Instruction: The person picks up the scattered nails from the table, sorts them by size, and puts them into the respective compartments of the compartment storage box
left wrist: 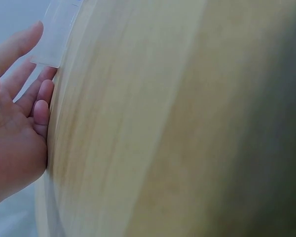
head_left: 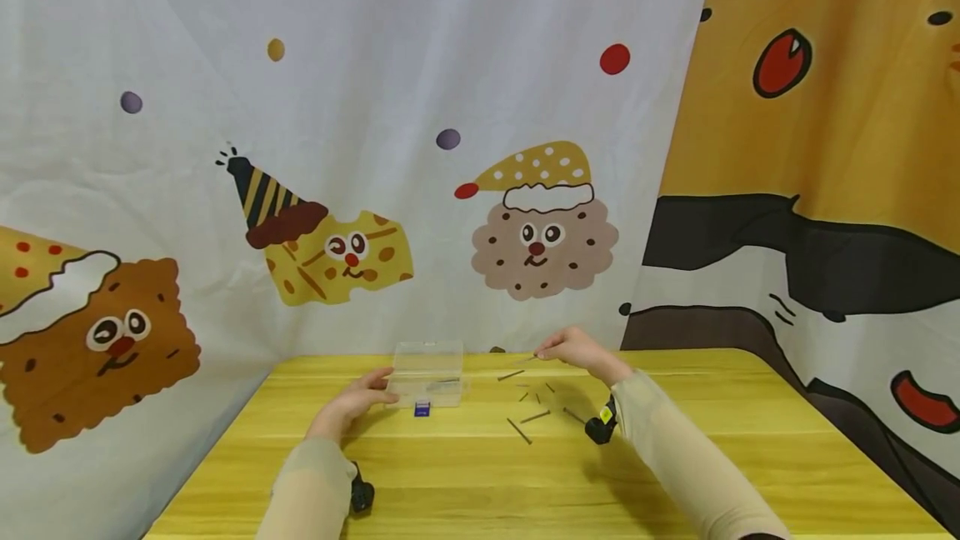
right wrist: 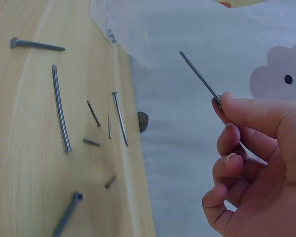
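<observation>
My right hand (head_left: 576, 349) is raised over the far part of the table, pinching a steel nail (right wrist: 200, 76) near its head between thumb and index finger. The nail's point slants up and away from the hand. A clear plastic box (head_left: 427, 357) stands with its lid up, some nails (head_left: 444, 385) lying inside. At the box's left side rests my left hand (head_left: 358, 400), its thumb and fingers extended and touching the edge. Several loose nails of different lengths, such as a long nail (right wrist: 60, 108) and a short nail (right wrist: 93, 113), lie between the hands.
A small blue-purple label (head_left: 422, 409) shows at the box's front. The wooden table (head_left: 450, 473) ends at a hanging printed curtain (head_left: 435, 290) right behind the box. Another nail (head_left: 574, 416) lies beside the right wrist camera (head_left: 600, 427).
</observation>
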Demonstrator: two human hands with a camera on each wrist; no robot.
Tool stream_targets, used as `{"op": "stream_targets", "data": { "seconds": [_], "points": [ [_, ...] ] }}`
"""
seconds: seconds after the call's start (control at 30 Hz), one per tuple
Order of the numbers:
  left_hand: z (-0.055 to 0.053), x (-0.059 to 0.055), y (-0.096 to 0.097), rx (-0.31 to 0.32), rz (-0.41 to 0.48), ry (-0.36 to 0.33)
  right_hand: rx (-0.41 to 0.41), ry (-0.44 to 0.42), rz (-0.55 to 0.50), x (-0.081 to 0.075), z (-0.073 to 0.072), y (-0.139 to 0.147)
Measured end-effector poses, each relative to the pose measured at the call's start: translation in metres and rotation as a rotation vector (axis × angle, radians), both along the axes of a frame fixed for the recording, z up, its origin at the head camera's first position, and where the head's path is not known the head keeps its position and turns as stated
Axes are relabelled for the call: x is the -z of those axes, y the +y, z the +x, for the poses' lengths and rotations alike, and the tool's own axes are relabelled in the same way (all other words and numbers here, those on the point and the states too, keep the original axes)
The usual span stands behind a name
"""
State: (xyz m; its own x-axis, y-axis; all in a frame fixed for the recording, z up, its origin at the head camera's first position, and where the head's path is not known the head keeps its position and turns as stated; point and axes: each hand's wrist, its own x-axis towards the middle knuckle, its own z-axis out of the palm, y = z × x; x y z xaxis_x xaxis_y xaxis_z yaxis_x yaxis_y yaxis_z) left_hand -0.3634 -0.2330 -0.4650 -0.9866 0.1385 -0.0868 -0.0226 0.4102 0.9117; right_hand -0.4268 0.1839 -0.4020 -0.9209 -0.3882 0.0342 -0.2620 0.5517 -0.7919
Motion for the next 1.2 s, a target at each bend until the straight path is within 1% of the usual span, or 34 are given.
{"op": "stream_targets", "data": {
  "seconds": [0.17, 0.33, 0.5, 0.67, 0.97, 1.03, 1.1, 1.2],
  "points": [
    [-0.001, 0.000, 0.000, 0.004, 0.001, -0.002, -0.008, -0.025, -0.027, 0.003, -0.005, -0.016],
    [-0.004, 0.003, -0.001, -0.005, 0.002, 0.001, -0.005, -0.041, -0.057, 0.007, -0.009, -0.032],
    [-0.007, 0.008, -0.003, -0.016, 0.014, 0.001, -0.004, -0.050, -0.069, 0.015, -0.010, -0.046],
    [-0.007, 0.008, -0.002, -0.019, 0.013, 0.002, -0.011, -0.049, -0.083, 0.020, -0.009, -0.060],
    [-0.007, 0.005, -0.002, -0.026, 0.024, -0.010, -0.022, -0.017, -0.067, 0.026, -0.014, -0.084],
    [-0.007, 0.005, -0.002, -0.031, 0.027, -0.009, -0.034, -0.005, -0.070, 0.026, -0.014, -0.087],
    [-0.006, 0.004, -0.002, -0.033, 0.022, -0.006, -0.059, 0.027, -0.071, 0.026, -0.013, -0.090],
    [-0.005, 0.004, -0.002, -0.035, 0.030, -0.010, -0.068, 0.035, -0.080, 0.026, -0.011, -0.096]
  ]
}}
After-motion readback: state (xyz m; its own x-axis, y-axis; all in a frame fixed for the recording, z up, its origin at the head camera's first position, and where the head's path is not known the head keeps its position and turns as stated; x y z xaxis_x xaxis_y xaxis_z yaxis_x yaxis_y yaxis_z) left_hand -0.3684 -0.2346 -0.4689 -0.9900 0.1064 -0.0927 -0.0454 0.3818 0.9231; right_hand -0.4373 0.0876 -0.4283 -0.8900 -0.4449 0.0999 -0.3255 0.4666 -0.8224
